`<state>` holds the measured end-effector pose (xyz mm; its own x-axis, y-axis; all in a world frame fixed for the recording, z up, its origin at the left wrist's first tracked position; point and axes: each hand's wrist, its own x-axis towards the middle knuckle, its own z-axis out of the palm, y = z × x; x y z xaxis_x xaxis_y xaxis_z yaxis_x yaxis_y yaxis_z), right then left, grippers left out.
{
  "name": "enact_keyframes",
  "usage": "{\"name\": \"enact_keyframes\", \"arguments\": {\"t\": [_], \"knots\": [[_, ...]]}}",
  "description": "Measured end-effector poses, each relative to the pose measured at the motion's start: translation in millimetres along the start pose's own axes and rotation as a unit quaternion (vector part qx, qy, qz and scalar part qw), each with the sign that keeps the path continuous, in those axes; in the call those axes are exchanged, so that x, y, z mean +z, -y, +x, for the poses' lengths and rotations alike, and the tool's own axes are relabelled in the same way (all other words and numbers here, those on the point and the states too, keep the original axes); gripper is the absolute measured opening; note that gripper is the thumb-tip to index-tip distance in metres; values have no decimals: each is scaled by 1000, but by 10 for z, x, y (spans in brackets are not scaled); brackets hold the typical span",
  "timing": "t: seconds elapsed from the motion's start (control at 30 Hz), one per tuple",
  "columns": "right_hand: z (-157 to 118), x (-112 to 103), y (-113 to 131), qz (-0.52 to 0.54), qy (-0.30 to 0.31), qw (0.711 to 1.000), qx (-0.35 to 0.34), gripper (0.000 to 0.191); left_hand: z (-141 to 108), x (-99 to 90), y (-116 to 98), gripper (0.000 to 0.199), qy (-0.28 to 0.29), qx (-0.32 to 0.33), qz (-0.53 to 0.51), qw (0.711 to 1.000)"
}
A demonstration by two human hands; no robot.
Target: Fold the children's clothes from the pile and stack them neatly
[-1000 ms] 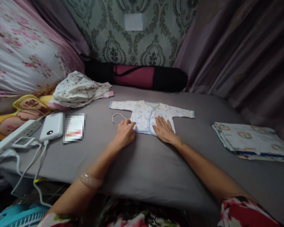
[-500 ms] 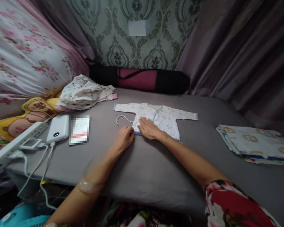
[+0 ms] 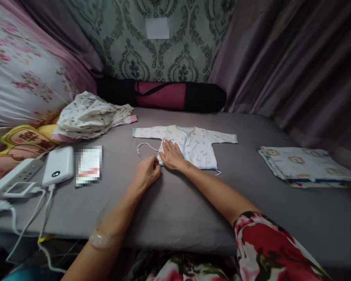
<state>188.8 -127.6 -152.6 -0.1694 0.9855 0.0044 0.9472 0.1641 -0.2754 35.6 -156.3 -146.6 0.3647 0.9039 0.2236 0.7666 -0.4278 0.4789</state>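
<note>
A small white baby shirt [image 3: 200,150] with blue trim lies spread on the grey sheet, its sleeves out to both sides. My left hand [image 3: 148,171] is closed in a pinch on the shirt's lower left corner. Flat on the left part of the shirt front rests my right hand [image 3: 172,155], fingers stretched out. A thin white tie string [image 3: 146,145] curls out from the shirt's left side, and another short one hangs at its lower right corner.
Folded printed cloths [image 3: 308,166] lie at the right. On the left are a crumpled white garment [image 3: 87,117], a power bank [image 3: 58,166], a power strip [image 3: 17,175] with cables and a blurred packet [image 3: 89,166]. A long black and maroon bag [image 3: 160,95] lies along the wall.
The camera view has shifted, moving most things leftward in the picture. My right hand has slid a little left on the shirt, uncovering more of its front; my left hand keeps its pinch.
</note>
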Motion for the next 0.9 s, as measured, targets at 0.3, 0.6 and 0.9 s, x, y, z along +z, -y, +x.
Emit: {"name": "enact_keyframes", "arguments": {"t": [0.3,0.6,0.9], "knots": [[-605,-36,291,43,47,994,-83,64,54,-42,100,22,-48,-91,54,993],[-1211,-507,56,217,170,940,-201,51,435,-240,399,39,-80,-215,147,962],[-1346,-659,-685,538,58,841,-9,52,722,-453,700,30,108,-261,172,944]]}}
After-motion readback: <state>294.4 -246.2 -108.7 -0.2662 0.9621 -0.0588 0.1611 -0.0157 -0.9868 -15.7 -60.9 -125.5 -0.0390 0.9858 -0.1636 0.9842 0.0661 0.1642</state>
